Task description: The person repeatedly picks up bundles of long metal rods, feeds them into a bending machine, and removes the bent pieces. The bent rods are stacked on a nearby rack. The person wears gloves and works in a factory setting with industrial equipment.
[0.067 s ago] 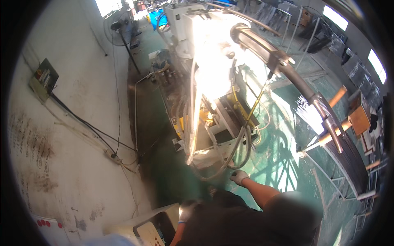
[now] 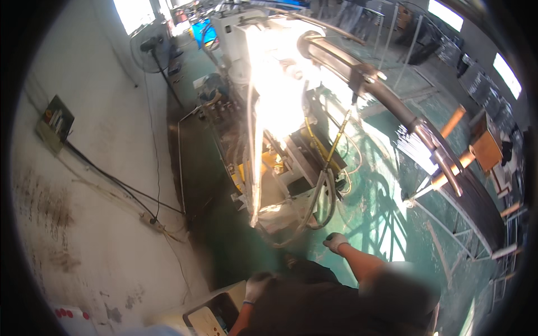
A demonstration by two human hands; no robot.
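Observation:
My left hand, in a pale glove with a blue cuff, hangs low beside a beige cabinet with a dark recess and small buttons. Its fingers are partly hidden by my dark clothing. My right hand, in a pale glove with dark fingertips, is held forward over the green floor. Its fingers are curled, and nothing shows in them. Just ahead of it, thick hoses loop down from a large machine, whose middle is washed out by glare.
A thick metal pipe arm reaches right from the machine to a dark curved slab on a metal frame. Along the left wall are a small box with cables and a standing fan. A wooden block sits at right.
The view has shifted a little, so the machine sits further left and slightly lower-placed things have moved little. My right hand has moved slightly right, away from the hoses.

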